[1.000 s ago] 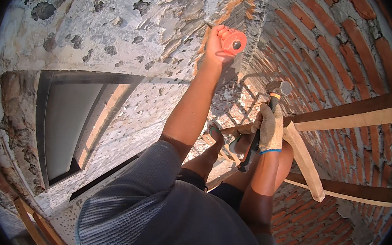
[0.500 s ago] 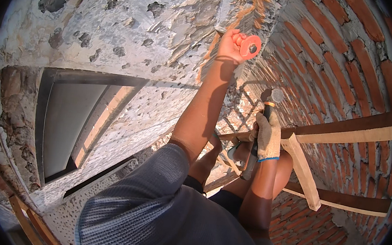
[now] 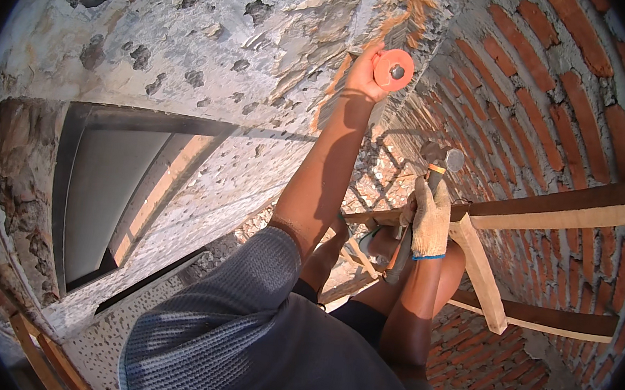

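My bare left hand [image 3: 363,79] is closed around a chisel with a round orange-red hand guard [image 3: 405,61]. The chisel's steel striking end faces me, and its tip is hidden behind my hand at the plastered wall [image 3: 298,36]. Lower and to the right, my right hand [image 3: 430,225] wears a cream knitted glove with a blue cuff. It grips a hammer [image 3: 435,177] with a dark and orange handle. The hammer's metal head stands above the glove, apart from the chisel.
A red brick wall [image 3: 518,87] with rough mortar rises on the right. Wooden beams [image 3: 574,216] and a short brace [image 3: 481,275] cross beside my legs. On the left, a dark-framed opening [image 3: 68,194] is set in the pitted wall. Rubble lies far below.
The hammer head has shifted slightly right and turned, showing its round face more. My left hand and the chisel have tilted a little, with the guard moving slightly left.
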### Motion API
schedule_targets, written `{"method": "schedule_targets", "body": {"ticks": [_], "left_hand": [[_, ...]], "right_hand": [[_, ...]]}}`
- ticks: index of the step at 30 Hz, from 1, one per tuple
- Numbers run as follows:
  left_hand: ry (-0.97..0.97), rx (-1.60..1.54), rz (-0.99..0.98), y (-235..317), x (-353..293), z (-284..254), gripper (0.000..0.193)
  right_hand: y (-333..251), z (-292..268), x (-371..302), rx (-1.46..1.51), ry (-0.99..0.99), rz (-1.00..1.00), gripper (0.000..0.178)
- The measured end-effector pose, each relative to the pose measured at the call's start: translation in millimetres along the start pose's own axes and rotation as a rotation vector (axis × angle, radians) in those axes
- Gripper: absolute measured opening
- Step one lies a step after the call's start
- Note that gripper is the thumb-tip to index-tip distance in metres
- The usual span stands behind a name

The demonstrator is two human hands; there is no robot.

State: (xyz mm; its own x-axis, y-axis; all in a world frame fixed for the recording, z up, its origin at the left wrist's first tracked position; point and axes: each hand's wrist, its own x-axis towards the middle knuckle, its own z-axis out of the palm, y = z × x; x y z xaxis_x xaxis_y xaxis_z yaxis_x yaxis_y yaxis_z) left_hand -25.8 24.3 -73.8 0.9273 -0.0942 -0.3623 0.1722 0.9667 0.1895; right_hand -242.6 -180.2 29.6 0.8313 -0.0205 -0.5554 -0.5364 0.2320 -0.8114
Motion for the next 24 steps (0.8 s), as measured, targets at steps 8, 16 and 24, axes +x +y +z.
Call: {"method": "schedule_targets", "body": {"ticks": [8,16,24], "left_hand": [[-0.041,0.06,0.079,-5.3,-17.9,8.1,0.012],[-0.031,0.122,0.084,-1.0,2.5,-1.6,0.01],[0.089,-0.021,-0.08,2.3,0.1,25.7,0.011]], "right_hand": [[1.0,6.4,1.5,-0.032,-0.047,-0.098,0.016],[21.2,15.7,6.0,-0.2,0.049,-0.037,0.019],[26.0,20.7,11.7,-0.088,0.041,-0.229,0.016]]}}
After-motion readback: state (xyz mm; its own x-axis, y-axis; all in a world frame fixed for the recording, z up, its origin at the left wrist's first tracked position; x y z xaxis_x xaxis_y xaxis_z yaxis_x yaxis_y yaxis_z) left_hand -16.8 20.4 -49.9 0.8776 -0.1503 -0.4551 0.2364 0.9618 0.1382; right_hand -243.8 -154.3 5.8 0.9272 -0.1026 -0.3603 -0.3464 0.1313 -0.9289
